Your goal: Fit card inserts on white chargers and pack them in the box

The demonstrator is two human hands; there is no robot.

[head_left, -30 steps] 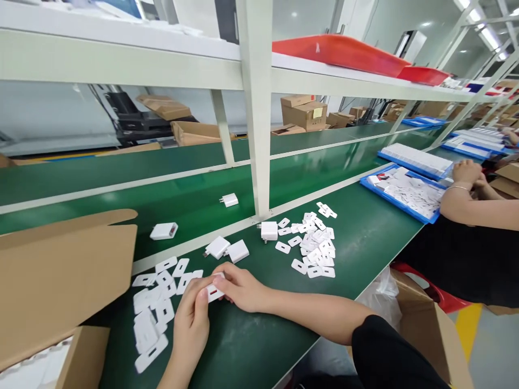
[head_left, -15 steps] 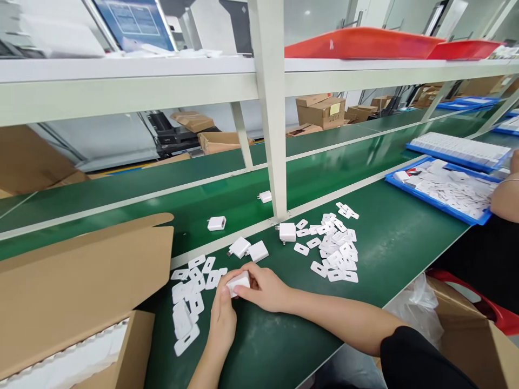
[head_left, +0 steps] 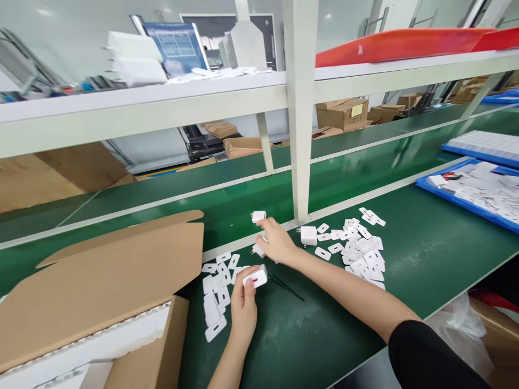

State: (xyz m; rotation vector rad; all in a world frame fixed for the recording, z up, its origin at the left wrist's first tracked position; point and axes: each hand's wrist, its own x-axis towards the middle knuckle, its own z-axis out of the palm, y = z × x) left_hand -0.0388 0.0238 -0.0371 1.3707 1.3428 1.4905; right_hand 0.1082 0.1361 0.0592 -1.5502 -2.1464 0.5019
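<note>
My left hand (head_left: 244, 310) is closed around a white charger (head_left: 256, 277), its face with a red slot turned up. My right hand (head_left: 278, 242) reaches over the white edge strip, thumb and fingers apart with nothing seen between them. Just beyond its fingertips lies another white charger (head_left: 258, 216); a second one (head_left: 258, 249) is partly hidden under the hand. To the right stands a charger with prongs (head_left: 308, 235). Flat white slotted pieces (head_left: 211, 309) lie left of my left hand, and a larger pile (head_left: 363, 253) lies to the right. A thin dark forked thing (head_left: 287, 286) lies beside the held charger.
An open cardboard box (head_left: 174, 340) with a raised flap stands at the left. A white post (head_left: 300, 119) rises from the green bench (head_left: 324, 329) to a shelf (head_left: 162, 111). Blue trays (head_left: 466, 206) with white parts sit at the right, and a plastic bag (head_left: 462, 329) hangs below the bench edge.
My right hand has left the charger held with both hands and moved up to the loose chargers. My left hand keeps its charger. The dark forked thing now shows; the view has shifted left.
</note>
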